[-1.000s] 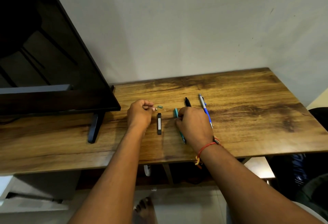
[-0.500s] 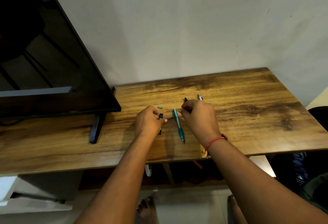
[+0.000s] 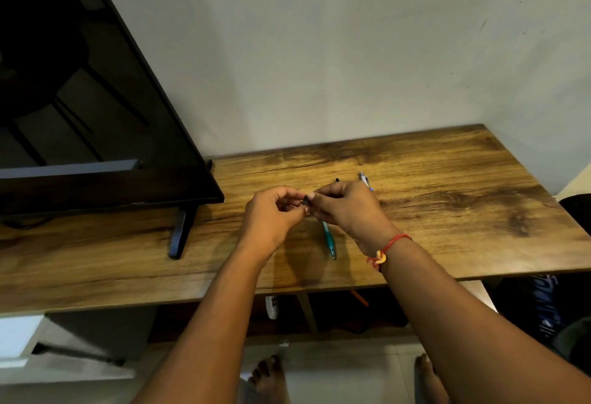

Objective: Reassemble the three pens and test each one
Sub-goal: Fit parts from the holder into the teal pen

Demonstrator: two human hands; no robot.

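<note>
So, both hands are pinching one tiny black pen piece [image 3: 306,202]

Head view: fingertips of the left hand [image 3: 271,215] and right hand [image 3: 348,208] meet on that short dark bit, held up just behind the teal pen [image 3: 328,239] lying on the wooden desk [image 3: 463,211]. A blue pen [image 3: 364,179] peeks out farther back.

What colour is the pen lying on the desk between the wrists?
The pen is teal green; head view.
</note>
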